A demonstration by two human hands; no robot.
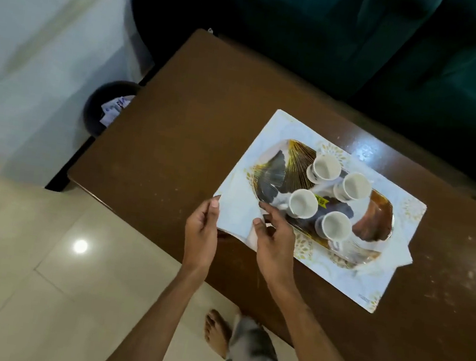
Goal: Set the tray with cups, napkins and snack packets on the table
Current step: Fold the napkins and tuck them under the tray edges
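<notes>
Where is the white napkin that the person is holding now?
In the head view, the white napkin lies at the placemat's left corner, beside the tray, between the left hand and right hand.

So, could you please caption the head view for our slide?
Both hands hold a napkin beside the four-cup tray.

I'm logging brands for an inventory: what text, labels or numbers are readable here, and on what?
Yellow sticker on the tray: dark print, too blurred to read.
Small mark at the placemat corner: too small to read.
Nothing else legible.
</notes>
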